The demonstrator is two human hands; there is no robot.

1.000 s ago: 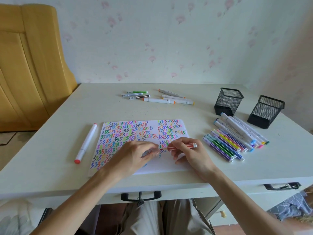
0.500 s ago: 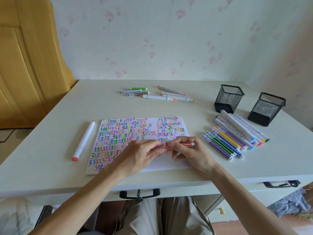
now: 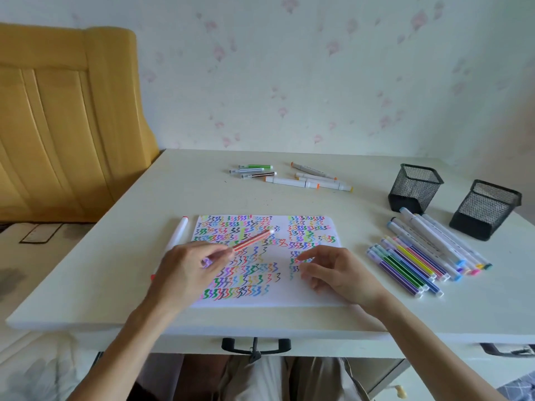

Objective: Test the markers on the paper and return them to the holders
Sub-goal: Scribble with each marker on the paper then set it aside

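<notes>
Head view: a red-striped marker [image 3: 252, 240] is being pinched by the left hand [image 3: 185, 270] at its near end, tilted up and away over the paper [image 3: 312, 296], far tip blurred. Something small and lilac is also being held in the left fingers; what it is cannot be told. The right hand [image 3: 338, 274] is being held above the paper's right half, fingers loosely curled and spread, nothing gripped. The paper is lying flat on the white table [image 3: 115, 256], covered with coloured zigzag test marks. A thick white marker [image 3: 177, 235] is lying just left of the paper, partly hidden by the left hand. A row of markers [image 3: 419, 256] is lying side by side to the right of the paper. Two black mesh holders [image 3: 414, 188] [image 3: 485, 209] are standing behind that row, both tilted. A loose group of markers [image 3: 292, 176] is lying near the table's far edge.
</notes>
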